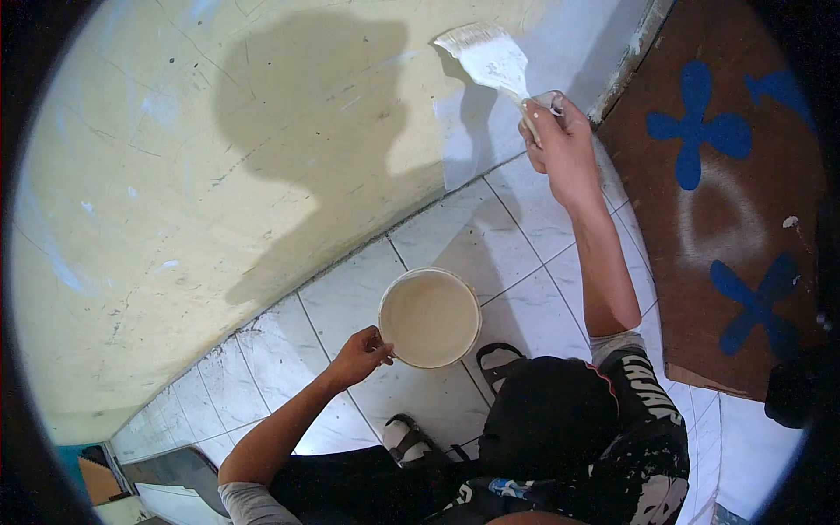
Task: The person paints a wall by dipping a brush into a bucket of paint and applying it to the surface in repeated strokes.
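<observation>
The R hand (560,144) is shut round the handle of a wide, flat brush (490,57), w/ the thumb on one side and the fingers curled on the other. White paint is on the brush, & a bit is on the fingers too. The brush points up & to the L, in front of the wall (262,114), nr where the yellow part meets a pale white-blue patch (455,131). Its shadow falls on the wall just beside it. I can't tell if the hairs touch the wall.

The L hand (363,356) is part closed, w/ the thumb & fingertips at the rim of a round bucket (430,318), on the bucket's L side. The bucket has pale, creamy paint in it. It is just beside the L hand & well apart from the R hand & brush. It is over the white tile floor (341,289), btwn the floor's wall edge & the person's feet (407,437). I can't tell if it sits on the tiles or is held up a bit.

To the R, past the R arm, is a brown board (700,219) w/ blue shapes (698,127) on it, nr the floor's R edge.
</observation>
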A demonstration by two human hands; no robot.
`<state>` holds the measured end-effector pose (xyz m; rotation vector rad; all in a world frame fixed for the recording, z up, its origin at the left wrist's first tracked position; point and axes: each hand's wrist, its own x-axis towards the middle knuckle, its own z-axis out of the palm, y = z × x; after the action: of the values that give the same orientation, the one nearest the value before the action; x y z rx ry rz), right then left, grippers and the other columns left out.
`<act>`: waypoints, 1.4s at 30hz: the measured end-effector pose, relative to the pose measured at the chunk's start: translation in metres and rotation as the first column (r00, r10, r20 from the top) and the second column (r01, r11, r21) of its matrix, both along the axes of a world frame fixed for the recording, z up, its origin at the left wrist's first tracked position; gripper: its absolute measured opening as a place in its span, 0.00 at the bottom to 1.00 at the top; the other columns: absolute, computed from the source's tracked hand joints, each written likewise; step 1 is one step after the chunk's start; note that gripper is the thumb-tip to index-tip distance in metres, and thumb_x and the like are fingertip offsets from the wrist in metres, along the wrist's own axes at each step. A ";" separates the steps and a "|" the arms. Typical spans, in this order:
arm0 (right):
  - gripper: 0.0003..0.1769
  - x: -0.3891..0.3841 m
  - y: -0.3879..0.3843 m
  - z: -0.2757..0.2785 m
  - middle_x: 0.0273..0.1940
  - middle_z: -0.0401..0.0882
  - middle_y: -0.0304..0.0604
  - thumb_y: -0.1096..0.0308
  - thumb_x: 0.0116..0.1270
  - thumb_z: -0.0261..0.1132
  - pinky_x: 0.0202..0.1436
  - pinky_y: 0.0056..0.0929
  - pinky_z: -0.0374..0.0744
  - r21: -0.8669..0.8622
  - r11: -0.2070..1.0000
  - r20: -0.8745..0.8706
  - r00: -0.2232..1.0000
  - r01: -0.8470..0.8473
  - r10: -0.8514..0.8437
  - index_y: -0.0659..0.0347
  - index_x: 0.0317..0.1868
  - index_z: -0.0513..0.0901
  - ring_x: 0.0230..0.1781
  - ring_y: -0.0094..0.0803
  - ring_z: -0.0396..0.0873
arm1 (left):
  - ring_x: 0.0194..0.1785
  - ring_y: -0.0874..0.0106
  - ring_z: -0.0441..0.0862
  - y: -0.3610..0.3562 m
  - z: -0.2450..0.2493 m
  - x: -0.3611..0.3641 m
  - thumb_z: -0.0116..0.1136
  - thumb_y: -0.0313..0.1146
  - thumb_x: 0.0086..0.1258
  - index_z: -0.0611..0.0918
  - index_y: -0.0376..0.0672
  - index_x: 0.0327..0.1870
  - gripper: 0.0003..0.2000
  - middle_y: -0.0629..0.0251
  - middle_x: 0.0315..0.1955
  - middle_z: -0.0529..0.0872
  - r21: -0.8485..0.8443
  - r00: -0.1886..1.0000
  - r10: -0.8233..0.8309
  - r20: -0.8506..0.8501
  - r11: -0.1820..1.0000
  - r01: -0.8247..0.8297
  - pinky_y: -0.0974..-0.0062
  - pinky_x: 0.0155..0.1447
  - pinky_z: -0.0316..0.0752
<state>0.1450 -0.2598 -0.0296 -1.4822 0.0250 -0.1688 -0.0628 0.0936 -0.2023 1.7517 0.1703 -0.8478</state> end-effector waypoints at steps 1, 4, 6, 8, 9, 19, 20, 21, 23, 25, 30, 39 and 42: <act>0.09 0.005 0.002 -0.009 0.25 0.74 0.34 0.65 0.75 0.62 0.17 0.21 0.57 0.047 0.999 0.024 1.000 -0.020 0.019 0.61 0.40 0.77 0.17 0.15 0.62 | 0.43 0.68 0.88 0.000 0.000 0.001 0.58 0.36 0.77 0.78 0.35 0.51 0.13 0.57 0.43 0.88 -0.001 1.000 -0.001 -0.001 1.000 0.001 0.69 0.48 0.80; 0.08 0.029 0.013 -0.077 0.26 0.73 0.34 0.64 0.76 0.61 0.15 0.19 0.55 0.094 0.995 0.022 0.999 -0.031 0.029 0.60 0.42 0.76 0.16 0.14 0.60 | 0.44 0.68 0.88 0.000 0.002 0.003 0.58 0.36 0.78 0.78 0.35 0.51 0.13 0.57 0.43 0.88 0.016 1.000 -0.016 -0.007 1.000 0.016 0.70 0.48 0.80; 0.08 0.045 0.022 -0.159 0.25 0.73 0.32 0.64 0.77 0.61 0.16 0.20 0.57 0.079 0.997 0.008 1.000 0.011 -0.012 0.59 0.43 0.77 0.16 0.16 0.62 | 0.44 0.69 0.88 -0.002 0.005 0.003 0.58 0.37 0.78 0.78 0.35 0.51 0.13 0.57 0.43 0.88 0.022 1.000 -0.018 -0.008 1.000 0.018 0.70 0.47 0.80; 0.08 0.046 0.024 -0.205 0.25 0.72 0.32 0.63 0.77 0.61 0.16 0.20 0.58 0.062 0.997 0.029 0.999 0.040 -0.042 0.59 0.42 0.77 0.16 0.16 0.63 | 0.44 0.69 0.88 0.000 0.000 0.003 0.58 0.37 0.78 0.78 0.35 0.51 0.13 0.57 0.43 0.88 0.019 1.000 -0.013 -0.004 1.000 0.013 0.70 0.48 0.80; 0.09 0.037 0.021 -0.215 0.24 0.73 0.33 0.63 0.76 0.61 0.17 0.21 0.60 0.067 0.998 -0.057 0.998 0.020 -0.016 0.59 0.41 0.77 0.16 0.17 0.64 | 0.44 0.69 0.88 0.001 -0.002 0.002 0.58 0.37 0.78 0.78 0.35 0.52 0.13 0.57 0.42 0.88 0.019 1.000 -0.009 -0.005 1.000 0.009 0.69 0.48 0.80; 0.13 0.038 -0.007 -0.283 0.31 0.85 0.50 0.64 0.66 0.64 0.36 0.39 0.79 -0.489 0.871 -0.218 0.958 0.057 -0.185 0.68 0.37 0.81 0.31 0.36 0.83 | 0.44 0.68 0.88 -0.003 0.004 0.003 0.58 0.35 0.78 0.78 0.33 0.53 0.14 0.55 0.43 0.88 0.019 1.000 -0.019 -0.001 1.000 0.019 0.68 0.51 0.81; 0.13 0.046 -0.011 -0.279 0.31 0.85 0.50 0.64 0.66 0.64 0.36 0.39 0.79 -0.488 0.871 -0.215 0.959 0.058 -0.184 0.68 0.37 0.81 0.31 0.36 0.83 | 0.44 0.68 0.88 -0.003 0.004 0.003 0.58 0.35 0.78 0.78 0.32 0.53 0.14 0.55 0.43 0.88 0.026 1.000 -0.022 0.004 0.999 0.022 0.68 0.51 0.81; 0.13 0.047 -0.011 -0.248 0.31 0.85 0.50 0.63 0.66 0.65 0.37 0.39 0.79 -0.467 0.883 -0.233 0.958 0.040 -0.166 0.68 0.36 0.82 0.31 0.37 0.83 | 0.44 0.67 0.88 -0.004 0.006 0.003 0.58 0.35 0.78 0.78 0.32 0.52 0.14 0.55 0.43 0.88 0.035 1.000 -0.026 0.007 0.999 0.026 0.68 0.51 0.81; 0.13 0.053 -0.016 -0.196 0.30 0.85 0.50 0.63 0.65 0.65 0.37 0.39 0.79 -0.443 0.896 -0.248 0.957 0.024 -0.148 0.68 0.35 0.82 0.31 0.37 0.83 | 0.44 0.67 0.88 -0.002 0.001 0.001 0.58 0.35 0.78 0.78 0.32 0.52 0.14 0.55 0.43 0.88 0.019 1.000 -0.009 0.005 1.000 0.009 0.68 0.51 0.81; 0.09 0.057 -0.024 -0.155 0.25 0.79 0.40 0.66 0.71 0.65 0.17 0.26 0.63 -0.407 0.913 -0.214 0.974 -0.018 -0.077 0.64 0.37 0.80 0.17 0.21 0.69 | 0.44 0.67 0.88 -0.001 0.000 0.001 0.58 0.35 0.78 0.78 0.32 0.52 0.14 0.55 0.43 0.88 0.000 1.000 0.007 0.000 1.000 -0.007 0.68 0.51 0.82; 0.11 0.043 -0.033 -0.053 0.24 0.80 0.40 0.65 0.69 0.66 0.24 0.29 0.69 -0.316 0.949 -0.103 0.994 -0.013 -0.020 0.65 0.33 0.81 0.21 0.23 0.72 | 0.49 0.64 0.87 -0.002 0.007 0.006 0.58 0.34 0.78 0.76 0.33 0.60 0.17 0.54 0.50 0.87 0.036 0.997 -0.036 -0.067 0.999 0.038 0.66 0.54 0.81; 0.10 0.032 -0.023 0.000 0.24 0.76 0.35 0.63 0.72 0.65 0.15 0.22 0.58 -0.035 0.999 0.038 0.999 0.002 -0.001 0.61 0.38 0.79 0.15 0.15 0.62 | 0.44 0.69 0.87 -0.002 0.004 0.002 0.59 0.35 0.77 0.78 0.33 0.55 0.15 0.56 0.45 0.88 0.022 1.000 -0.002 -0.023 1.000 0.003 0.70 0.49 0.81; 0.11 0.053 -0.011 -0.083 0.24 0.76 0.35 0.61 0.73 0.64 0.15 0.22 0.58 -0.020 0.999 0.023 0.999 0.034 -0.033 0.59 0.37 0.77 0.15 0.17 0.64 | 0.44 0.69 0.87 -0.003 0.007 0.003 0.59 0.35 0.77 0.78 0.33 0.54 0.14 0.56 0.45 0.88 0.015 1.000 -0.005 -0.023 1.000 0.006 0.69 0.49 0.81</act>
<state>0.1977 -0.2705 -0.1122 -1.5004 0.0296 -0.2138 -0.0598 0.0905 -0.1949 1.7576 0.1873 -0.8724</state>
